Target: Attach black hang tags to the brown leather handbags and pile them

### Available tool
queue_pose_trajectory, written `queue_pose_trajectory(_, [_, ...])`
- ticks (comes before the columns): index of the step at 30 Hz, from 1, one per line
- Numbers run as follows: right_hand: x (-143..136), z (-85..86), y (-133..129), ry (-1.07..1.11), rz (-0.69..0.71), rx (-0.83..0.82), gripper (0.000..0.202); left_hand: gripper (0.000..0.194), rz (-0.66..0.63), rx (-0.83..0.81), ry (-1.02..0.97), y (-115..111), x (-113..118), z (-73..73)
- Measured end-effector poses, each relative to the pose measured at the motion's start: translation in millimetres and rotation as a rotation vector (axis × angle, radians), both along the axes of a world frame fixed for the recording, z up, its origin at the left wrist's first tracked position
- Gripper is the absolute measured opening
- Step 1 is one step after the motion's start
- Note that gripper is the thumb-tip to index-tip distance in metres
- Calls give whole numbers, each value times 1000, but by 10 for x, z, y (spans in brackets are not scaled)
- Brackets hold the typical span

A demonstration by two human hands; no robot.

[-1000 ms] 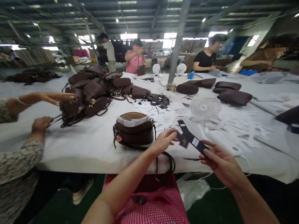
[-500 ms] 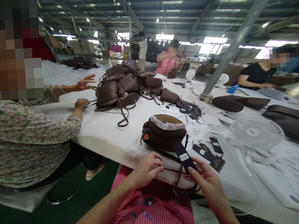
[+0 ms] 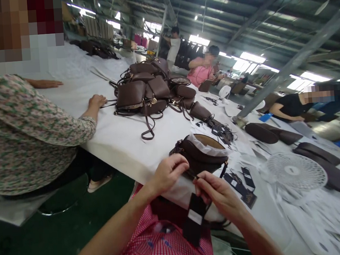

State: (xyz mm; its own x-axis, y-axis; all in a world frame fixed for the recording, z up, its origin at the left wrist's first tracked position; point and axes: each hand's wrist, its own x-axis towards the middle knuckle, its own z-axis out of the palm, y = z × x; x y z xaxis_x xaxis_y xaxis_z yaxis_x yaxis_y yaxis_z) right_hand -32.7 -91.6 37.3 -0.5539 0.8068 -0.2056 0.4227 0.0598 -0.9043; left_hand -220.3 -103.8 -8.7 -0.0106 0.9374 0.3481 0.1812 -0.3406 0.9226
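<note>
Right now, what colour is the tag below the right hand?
The tag is black with a white label, clearest in head view.

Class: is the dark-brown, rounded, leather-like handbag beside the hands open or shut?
Open: the handbag gapes on top, showing its tan inside and a crumpled white sheet.

- Black rectangular hang tag (image 3: 192, 234): print on its white sticker (image 3: 195, 216) too small to read.
- Dark-brown leather-look handbag (image 3: 205, 157): lower left corner hidden behind left hand (image 3: 169, 172).
- Floral-sleeved co-worker (image 3: 36, 133): cut by left edge.
</note>
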Motion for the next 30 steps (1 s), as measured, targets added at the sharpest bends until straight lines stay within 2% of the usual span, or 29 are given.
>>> queue_pose_trajectory(2, [-55,147,150,-66,16,184,39,20,170,-58,-139,244,-90,-116])
queue_pose_trajectory(4, [-127,286,298,-79,19,243,38,17,271,-132,-117,516,-131,-247])
queue_pose_trajectory(7, [-258,416,495,-85,3,192,40,16,238,-197,-8,861,-127,-382])
queue_pose_trajectory(8, [-302,436,553,-123,11,221,40,18,221,-209,9,941,-120,-402])
queue_pose_trajectory(10, [-385,453,659,-252,53,385,36,20,188,-236,-11,1038,-117,-410])
queue_pose_trajectory(14, [-528,461,824,-539,200,780,28,16,2,-329,-238,1051,-175,-353])
queue_pose_trajectory(17, [-619,487,884,-818,230,950,31,13,-97,-320,-272,1007,-260,-270])
queue_pose_trajectory(21, [-722,523,883,-1117,179,1018,34,16,-26,-229,-224,981,-382,-119])
queue_pose_trajectory(25, [-787,518,871,-1185,159,1043,36,20,-38,-297,-282,967,-450,-12])
queue_pose_trajectory(30, [-827,512,895,-1250,145,1032,36,16,-27,-326,-309,954,-437,2])
